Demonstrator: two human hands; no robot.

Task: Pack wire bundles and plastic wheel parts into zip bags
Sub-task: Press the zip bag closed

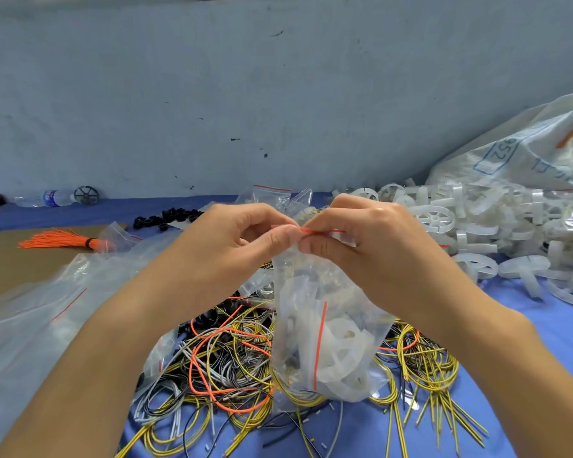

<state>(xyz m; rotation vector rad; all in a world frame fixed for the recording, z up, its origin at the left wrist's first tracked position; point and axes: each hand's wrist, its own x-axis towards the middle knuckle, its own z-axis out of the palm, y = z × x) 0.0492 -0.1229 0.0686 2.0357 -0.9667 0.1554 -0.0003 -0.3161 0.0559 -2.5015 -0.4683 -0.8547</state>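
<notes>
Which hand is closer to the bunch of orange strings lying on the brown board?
Left. The left hand is nearer the orange bundle, which lies off to its left side. The right hand, pinching the same zip bag, sits farther away, beyond the left hand.

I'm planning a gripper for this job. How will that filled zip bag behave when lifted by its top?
The zip bag, pinched by both hands, is thin film, so it probably sags. The white wheel parts inside look light. The glossy film may slip.
</notes>
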